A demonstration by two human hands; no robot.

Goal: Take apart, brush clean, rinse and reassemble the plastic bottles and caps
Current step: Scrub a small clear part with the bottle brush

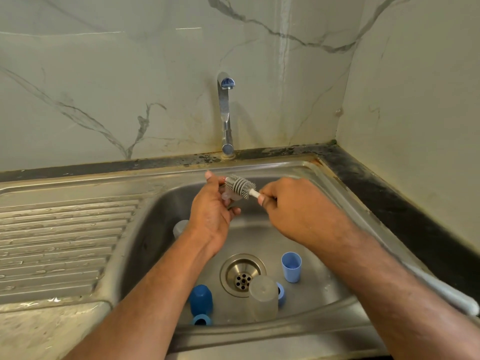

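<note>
Above the sink (298,175), beyond the drain (243,275): left hand (211,206) grips a small clear bottle part (228,197); right hand (288,203) grips the brush (240,184) handle, bristles against that part. Beside the drain: light blue cup (291,266), dark blue cap (200,298), clear bottle (263,298).
</note>
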